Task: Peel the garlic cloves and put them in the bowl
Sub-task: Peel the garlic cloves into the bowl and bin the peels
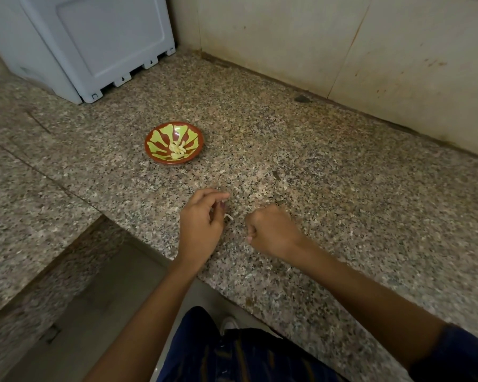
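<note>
Both hands hover low over the granite counter (315, 166). My left hand (200, 224) pinches a small pale garlic piece (223, 200) at its fingertips; the right hand (271, 230) is fisted, contents hidden. Beyond the left hand, forward-left, stands the bowl (160, 133) holding peeled cloves (178, 150), nearer this hand.

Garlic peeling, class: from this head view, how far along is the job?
Done: a heap of peeled cloves lies in the red and green bowl. In hand: the left hand pinches something small and pale, apparently a clove or skin; the right hand is curled, contents hidden. Left: no unpeeled cloves show on the granite counter, so probably little.
</note>
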